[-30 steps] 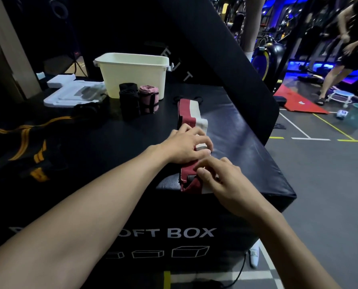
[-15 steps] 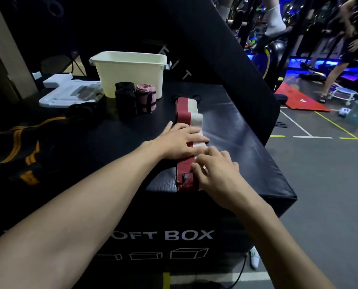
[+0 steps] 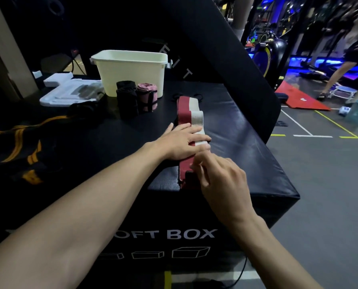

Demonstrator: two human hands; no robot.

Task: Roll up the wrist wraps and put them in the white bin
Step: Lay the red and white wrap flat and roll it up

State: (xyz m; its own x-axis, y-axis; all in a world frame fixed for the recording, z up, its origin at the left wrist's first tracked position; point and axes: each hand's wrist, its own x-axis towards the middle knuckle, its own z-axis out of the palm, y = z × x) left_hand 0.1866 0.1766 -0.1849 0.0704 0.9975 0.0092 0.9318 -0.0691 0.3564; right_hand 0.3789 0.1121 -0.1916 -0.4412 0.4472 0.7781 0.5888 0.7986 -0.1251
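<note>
A red and white wrist wrap (image 3: pixel 189 109) lies stretched out lengthwise on the black soft box (image 3: pixel 240 142), its near end at the box's front edge. My left hand (image 3: pixel 180 142) presses flat across the wrap's middle with straight fingers. My right hand (image 3: pixel 222 180) is blurred at the near end, its fingers curled onto the wrap's right edge. The white bin (image 3: pixel 130 71) stands at the back of the box. In front of it stand two rolled wraps, one black (image 3: pixel 127 101) and one pink (image 3: pixel 147 99).
A white foam tray (image 3: pixel 69 92) lies left of the bin. Black cloth with yellow stripes (image 3: pixel 17 142) covers the left side. A slanted black pad (image 3: pixel 226 59) rises behind the box. Gym floor drops off at right, where a person (image 3: pixel 353 59) stands far back.
My left hand slid a little farther up the wrap and flattened. My right hand shifted up along the near end, its fingers now blurred in motion.
</note>
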